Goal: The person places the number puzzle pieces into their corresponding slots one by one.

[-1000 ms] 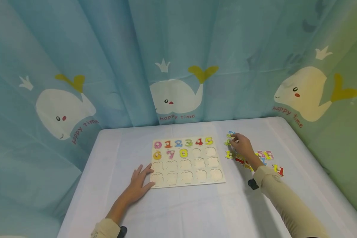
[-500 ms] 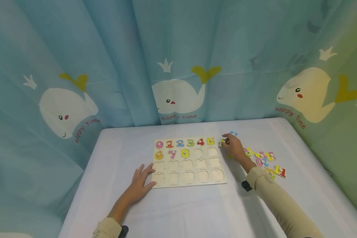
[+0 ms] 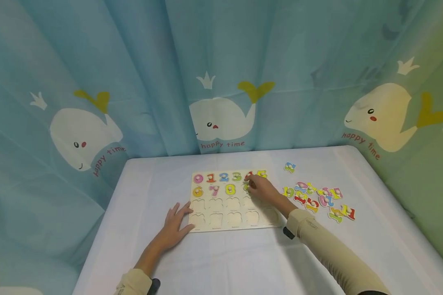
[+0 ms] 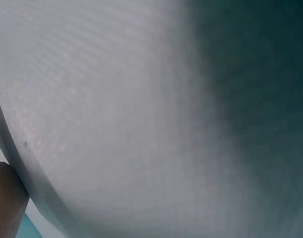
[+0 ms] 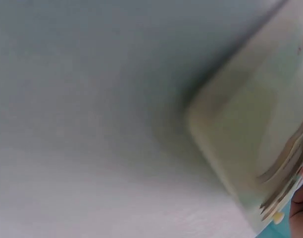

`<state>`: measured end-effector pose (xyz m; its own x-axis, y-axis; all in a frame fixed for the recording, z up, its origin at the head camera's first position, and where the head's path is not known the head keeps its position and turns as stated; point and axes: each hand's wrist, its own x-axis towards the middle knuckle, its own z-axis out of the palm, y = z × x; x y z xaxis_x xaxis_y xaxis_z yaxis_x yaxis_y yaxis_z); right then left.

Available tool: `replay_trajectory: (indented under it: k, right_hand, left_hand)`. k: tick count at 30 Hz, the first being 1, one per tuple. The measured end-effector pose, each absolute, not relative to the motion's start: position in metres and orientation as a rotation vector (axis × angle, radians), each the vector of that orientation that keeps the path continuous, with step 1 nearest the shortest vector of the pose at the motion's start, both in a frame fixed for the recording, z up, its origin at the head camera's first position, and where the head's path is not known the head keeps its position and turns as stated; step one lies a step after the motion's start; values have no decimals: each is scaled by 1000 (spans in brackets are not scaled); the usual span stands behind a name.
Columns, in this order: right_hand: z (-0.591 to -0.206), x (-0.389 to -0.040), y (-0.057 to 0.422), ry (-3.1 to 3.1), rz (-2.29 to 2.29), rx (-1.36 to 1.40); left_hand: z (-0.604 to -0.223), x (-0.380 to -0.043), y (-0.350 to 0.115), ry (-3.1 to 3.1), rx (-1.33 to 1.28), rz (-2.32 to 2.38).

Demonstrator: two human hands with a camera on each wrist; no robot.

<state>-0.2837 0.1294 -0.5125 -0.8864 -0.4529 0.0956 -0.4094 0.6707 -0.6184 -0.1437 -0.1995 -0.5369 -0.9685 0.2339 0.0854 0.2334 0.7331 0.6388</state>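
Observation:
A pale wooden number puzzle board [image 3: 221, 230] lies on the white table, with coloured numbers 0 to 8 in its upper recesses. My right hand [image 3: 263, 190] is over the board's right part, fingertips pinching a green number piece [image 3: 246, 187] at the recess to the right of the yellow 8 [image 3: 230, 189]. That piece is mostly hidden behind the fingers. My left hand [image 3: 173, 229] rests with spread fingers at the board's left edge. In the right wrist view, the board's corner [image 5: 226, 124] shows blurred; the left wrist view is mostly white cloth.
Several loose two-digit number pieces [image 3: 311, 205] lie in a cluster right of the board. A blue and green piece [image 3: 289, 167] sits apart behind them. A blue-green curtain [image 3: 151, 82] with whales hangs along the table's far edge [image 3: 155, 157].
My right hand picked up the green number piece from the loose pieces at the right and carried it left onto the board. My left hand stayed at the board's left edge.

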Motion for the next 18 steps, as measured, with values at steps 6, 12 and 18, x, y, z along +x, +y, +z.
replay_trajectory:
  k: [6, 12, 18]
  right_hand:
    - [-516, -284, 120, 2828, -1040, -678]
    - [-516, -278, 116, 2866, -1037, -660]
    - [-521, -276, 120, 2832, -1125, -611]
  left_hand:
    - [-537, -146, -200, 2935, 413, 1087]
    - [-536, -146, -201, 2945, 457, 1108]
    - [-537, -145, -199, 2948, 476, 1099]
